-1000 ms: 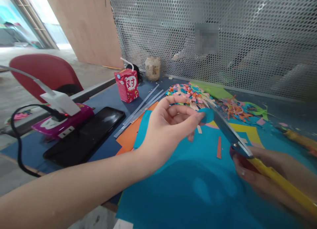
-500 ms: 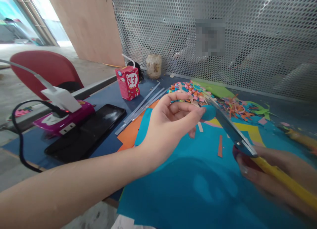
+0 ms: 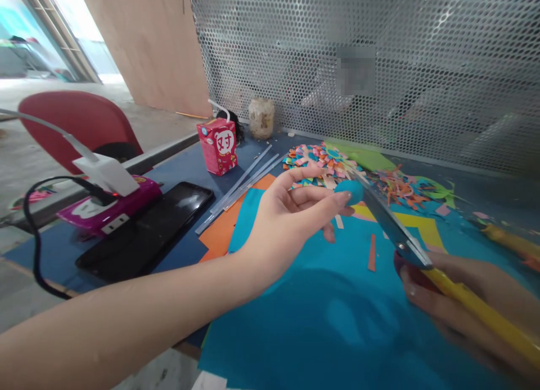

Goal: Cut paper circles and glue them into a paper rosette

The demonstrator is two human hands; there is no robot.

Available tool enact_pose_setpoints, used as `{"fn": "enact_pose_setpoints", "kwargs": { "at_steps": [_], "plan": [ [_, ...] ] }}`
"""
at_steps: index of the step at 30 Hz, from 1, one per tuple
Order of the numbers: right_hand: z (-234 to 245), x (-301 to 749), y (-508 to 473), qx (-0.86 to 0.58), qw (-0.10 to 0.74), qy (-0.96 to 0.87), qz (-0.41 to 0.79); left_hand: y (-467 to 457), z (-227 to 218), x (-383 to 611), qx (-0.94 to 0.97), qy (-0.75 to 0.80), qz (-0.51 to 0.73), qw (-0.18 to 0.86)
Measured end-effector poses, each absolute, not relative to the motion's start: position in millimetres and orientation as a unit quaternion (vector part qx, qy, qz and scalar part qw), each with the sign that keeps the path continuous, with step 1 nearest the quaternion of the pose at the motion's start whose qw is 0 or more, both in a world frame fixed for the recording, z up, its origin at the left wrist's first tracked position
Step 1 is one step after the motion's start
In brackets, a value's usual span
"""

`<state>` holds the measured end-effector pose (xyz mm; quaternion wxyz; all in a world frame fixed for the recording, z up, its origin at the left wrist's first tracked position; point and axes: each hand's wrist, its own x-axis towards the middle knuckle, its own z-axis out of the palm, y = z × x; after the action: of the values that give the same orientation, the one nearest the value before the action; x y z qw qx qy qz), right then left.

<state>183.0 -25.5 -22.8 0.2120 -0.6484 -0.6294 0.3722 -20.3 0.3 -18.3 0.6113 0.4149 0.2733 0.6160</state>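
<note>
Left hand (image 3: 291, 227) has thumb and fingers pinching a small blue paper piece (image 3: 352, 191) by one edge, up above the big blue sheet (image 3: 304, 339), probably so the rest sticks out clear for the blades. Right hand (image 3: 447, 317) has its fingers wrapped around the yellow-handled scissors (image 3: 390, 227), angled so the tips sit right by that piece, though I can't tell if they're touching.

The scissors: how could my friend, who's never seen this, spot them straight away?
Find the big blue sheet at the bottom of the picture. Above its right side, the right hand grips the scissors. Unlike the flat orange paper strip nearby, they have metal blades and a yellow handle.
</note>
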Motion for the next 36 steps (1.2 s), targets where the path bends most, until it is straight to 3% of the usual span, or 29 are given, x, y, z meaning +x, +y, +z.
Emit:
{"fn": "enact_pose_setpoints", "kwargs": {
  "at_steps": [4,12,20,30,36],
  "plan": [
    [-23,187,-22,-0.618,0.198,-0.603,0.464,0,-19,-21,0.422,0.266,0.620,0.606],
    [-20,170,-34,-0.680,0.285,-0.552,0.389,2,-20,-21,0.435,0.246,0.614,0.611],
    [-30,191,-13,-0.629,0.209,-0.520,0.539,2,-20,-21,0.442,0.242,0.613,0.608],
    [-32,197,-20,-0.597,0.203,-0.575,0.521,4,-18,-19,0.424,0.254,0.629,0.600],
    [-33,197,-23,-0.577,0.269,-0.598,0.487,3,-18,-20,0.432,0.261,0.624,0.597]
  ]
}}
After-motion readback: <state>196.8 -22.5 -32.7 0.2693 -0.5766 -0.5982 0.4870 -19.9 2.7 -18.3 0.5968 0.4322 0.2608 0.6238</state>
